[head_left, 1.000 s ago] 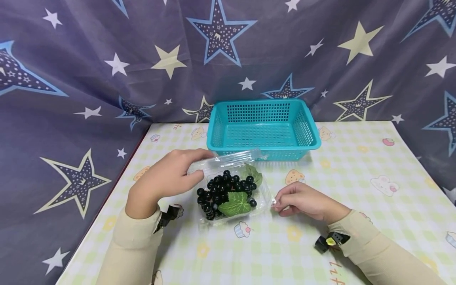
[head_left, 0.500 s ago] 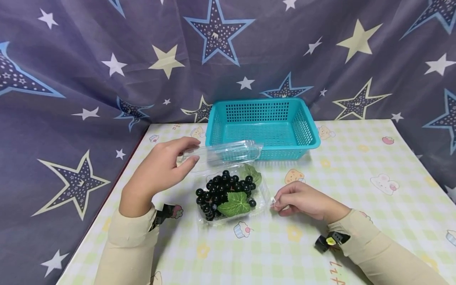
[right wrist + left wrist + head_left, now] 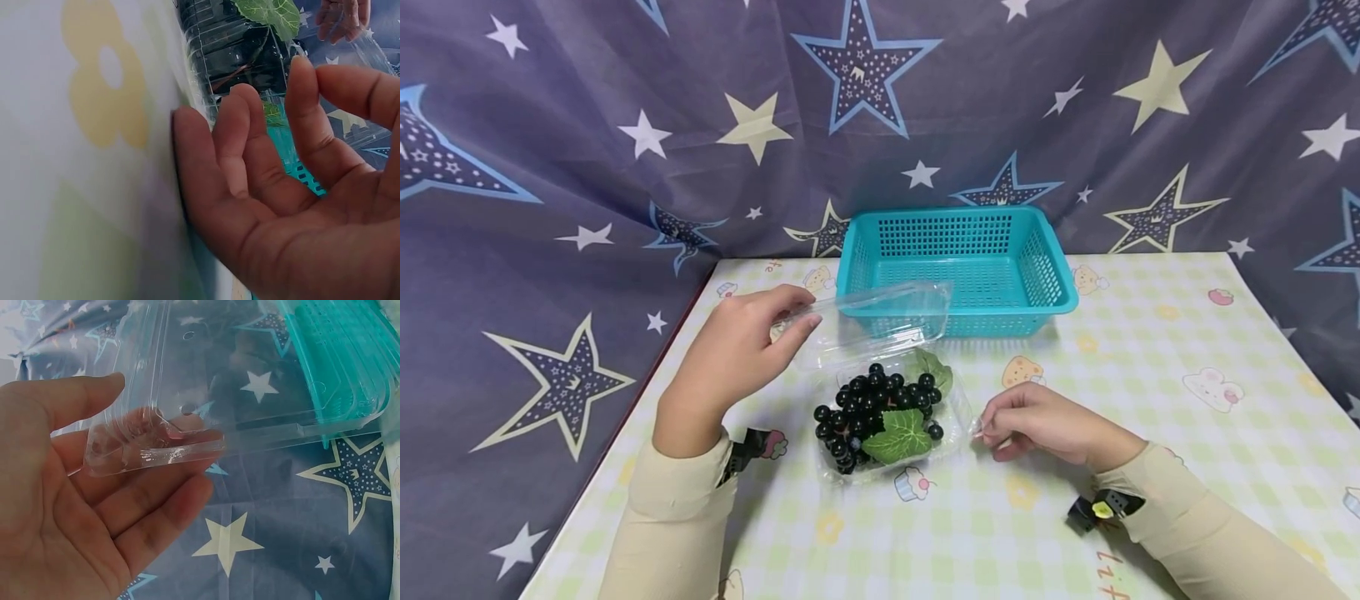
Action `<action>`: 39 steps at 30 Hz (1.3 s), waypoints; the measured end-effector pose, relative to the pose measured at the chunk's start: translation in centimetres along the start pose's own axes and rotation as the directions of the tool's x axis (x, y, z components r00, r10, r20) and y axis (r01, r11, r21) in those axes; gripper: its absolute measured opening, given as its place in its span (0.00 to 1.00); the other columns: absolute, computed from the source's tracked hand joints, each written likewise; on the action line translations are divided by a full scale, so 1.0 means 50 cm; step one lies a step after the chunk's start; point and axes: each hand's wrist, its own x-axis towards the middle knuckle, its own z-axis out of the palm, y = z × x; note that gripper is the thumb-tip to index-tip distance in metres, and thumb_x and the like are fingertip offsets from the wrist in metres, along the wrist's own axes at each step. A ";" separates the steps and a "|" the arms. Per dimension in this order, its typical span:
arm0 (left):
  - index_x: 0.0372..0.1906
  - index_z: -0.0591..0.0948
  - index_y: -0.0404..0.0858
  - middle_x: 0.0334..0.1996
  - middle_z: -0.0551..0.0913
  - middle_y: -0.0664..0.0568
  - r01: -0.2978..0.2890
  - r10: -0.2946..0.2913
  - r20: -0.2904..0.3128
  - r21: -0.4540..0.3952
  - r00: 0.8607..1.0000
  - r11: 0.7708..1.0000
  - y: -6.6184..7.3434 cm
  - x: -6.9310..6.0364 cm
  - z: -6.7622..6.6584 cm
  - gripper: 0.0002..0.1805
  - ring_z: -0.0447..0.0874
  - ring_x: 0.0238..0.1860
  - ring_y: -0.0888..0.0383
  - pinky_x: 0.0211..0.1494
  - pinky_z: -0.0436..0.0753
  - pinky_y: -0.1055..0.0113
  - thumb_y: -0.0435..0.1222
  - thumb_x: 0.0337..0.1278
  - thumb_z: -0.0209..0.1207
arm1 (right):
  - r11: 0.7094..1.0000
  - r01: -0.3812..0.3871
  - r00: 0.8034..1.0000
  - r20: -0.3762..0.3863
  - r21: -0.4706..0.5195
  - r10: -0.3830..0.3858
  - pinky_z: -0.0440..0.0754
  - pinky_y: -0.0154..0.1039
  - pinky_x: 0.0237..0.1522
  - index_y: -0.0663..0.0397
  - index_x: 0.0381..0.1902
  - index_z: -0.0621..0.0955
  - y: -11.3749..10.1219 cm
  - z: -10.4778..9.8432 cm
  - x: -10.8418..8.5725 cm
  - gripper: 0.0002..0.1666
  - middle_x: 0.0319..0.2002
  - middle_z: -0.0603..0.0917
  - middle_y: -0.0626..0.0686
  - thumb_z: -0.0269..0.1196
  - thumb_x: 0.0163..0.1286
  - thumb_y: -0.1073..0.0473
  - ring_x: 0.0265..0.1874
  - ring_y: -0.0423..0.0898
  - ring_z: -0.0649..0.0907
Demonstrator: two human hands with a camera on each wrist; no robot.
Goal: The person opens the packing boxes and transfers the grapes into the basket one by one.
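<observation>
Watching from a distance, I start with the star-printed cloth (image 3: pixel 685 75), dark purple, hanging at the left and across the back. Next comes a person's left hand (image 3: pixel 722 358), in a beige sleeve. Its grip is loose, thumb and fingers well apart, with the corner of a clear lid (image 3: pixel 895 321) between them. Through the left wrist camera I see the fingers behind the plastic, showing through it; I cannot tell whether the thumb touches.

The lid is raised and tilted above the far side of a clear container (image 3: pixel 953 417), overlapping the front of a basket in my head view. The container sits near the middle of the table (image 3: pixel 985 542), holding a bunch of black grapes (image 3: pixel 865 408) with a green leaf (image 3: pixel 895 436) on the near side and another at the far right corner.

Behind it stands the turquoise basket (image 3: pixel 943 237), with lattice walls. Farthest right, the right hand (image 3: pixel 1037 423) rests low, its grip closed to a pinch, thumb and forefinger tips together on the container's right edge.
</observation>
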 end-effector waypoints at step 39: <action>0.49 0.87 0.44 0.40 0.92 0.53 -0.011 0.012 -0.004 0.032 1.000 0.999 0.004 -0.002 0.000 0.13 0.91 0.40 0.54 0.44 0.85 0.52 0.47 0.70 0.63 | 0.469 0.019 0.891 -0.198 -0.883 -0.409 0.71 0.60 0.66 0.38 0.33 0.92 -0.080 0.095 0.039 0.04 0.53 0.88 0.52 0.71 0.63 0.51 0.60 0.57 0.78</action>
